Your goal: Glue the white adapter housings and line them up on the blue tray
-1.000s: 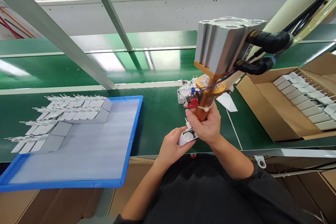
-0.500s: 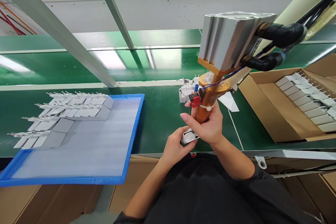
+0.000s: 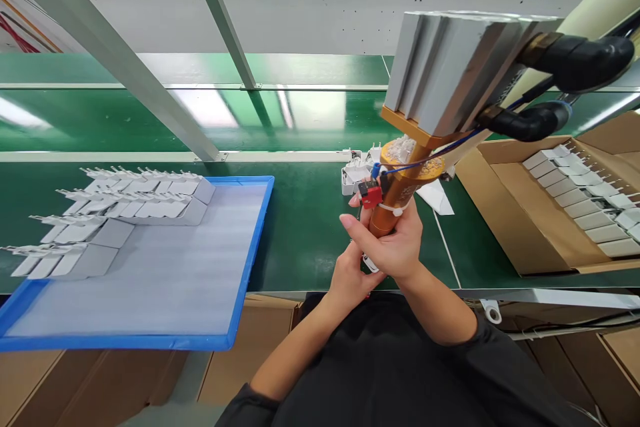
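Observation:
My right hand (image 3: 393, 243) is wrapped round the orange barrel of a hanging pneumatic tool (image 3: 400, 190), which carries a red switch and a large silver block (image 3: 460, 67) on top with black hoses. My left hand (image 3: 350, 277) sits just under the tool's tip, closed on a small white charger plug (image 3: 369, 262) that is almost fully hidden by both hands. Both hands are at the near edge of the green bench (image 3: 300, 227).
A blue tray (image 3: 240, 280) on the left holds rows of grey-white plugs (image 3: 125, 213). A cardboard box (image 3: 500, 213) on the right holds more plugs in rows. A few loose white plugs (image 3: 353, 173) lie behind the tool. A slanted metal strut (image 3: 115, 67) crosses the upper left.
My left hand has turned and drawn the white plug in under my right hand, so the plug is now nearly hidden. The tool has lifted slightly toward the camera.

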Available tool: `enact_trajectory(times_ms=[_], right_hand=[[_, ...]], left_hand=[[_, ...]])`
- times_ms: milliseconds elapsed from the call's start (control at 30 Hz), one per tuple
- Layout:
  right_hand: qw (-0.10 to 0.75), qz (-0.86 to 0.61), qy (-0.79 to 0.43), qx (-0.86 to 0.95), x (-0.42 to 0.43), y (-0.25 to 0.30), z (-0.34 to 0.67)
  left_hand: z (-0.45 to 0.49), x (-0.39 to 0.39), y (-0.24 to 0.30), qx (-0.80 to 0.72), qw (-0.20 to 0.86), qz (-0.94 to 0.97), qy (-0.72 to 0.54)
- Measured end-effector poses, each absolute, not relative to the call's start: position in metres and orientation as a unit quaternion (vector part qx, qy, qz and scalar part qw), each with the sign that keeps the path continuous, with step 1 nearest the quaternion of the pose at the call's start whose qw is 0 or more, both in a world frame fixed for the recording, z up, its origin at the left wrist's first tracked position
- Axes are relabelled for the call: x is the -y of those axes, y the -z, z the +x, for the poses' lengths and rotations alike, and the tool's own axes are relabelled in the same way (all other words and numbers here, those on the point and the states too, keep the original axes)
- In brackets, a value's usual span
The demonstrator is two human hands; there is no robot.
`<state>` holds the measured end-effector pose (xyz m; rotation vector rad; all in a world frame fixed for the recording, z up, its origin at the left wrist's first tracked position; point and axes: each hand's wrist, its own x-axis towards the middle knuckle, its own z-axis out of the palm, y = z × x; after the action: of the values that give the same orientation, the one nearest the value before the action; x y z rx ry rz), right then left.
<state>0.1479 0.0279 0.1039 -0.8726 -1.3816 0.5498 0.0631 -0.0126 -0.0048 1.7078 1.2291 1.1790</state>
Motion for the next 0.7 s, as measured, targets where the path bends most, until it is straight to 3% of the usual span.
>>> enact_trajectory(times_ms=[133,400,700], right_hand=[[0.634,-0.400,-0.263,0.608,-0.027,-0.100,0.151],[0.638,-0.342,-0.280,0.631,-0.029,-0.108,0.157],[0.640,-0.322,-0.358,0.598,-0.035,-0.093,0.169]], left_hand=[[0.066,0.014,0.002,-0.494,0.328,0.666,-0.453],[0.067,0.015,-0.008,-0.508,0.382,0.656,-0.407],[0.043,0.019,-0.004,-0.555,0.338,0.656,-0.385]])
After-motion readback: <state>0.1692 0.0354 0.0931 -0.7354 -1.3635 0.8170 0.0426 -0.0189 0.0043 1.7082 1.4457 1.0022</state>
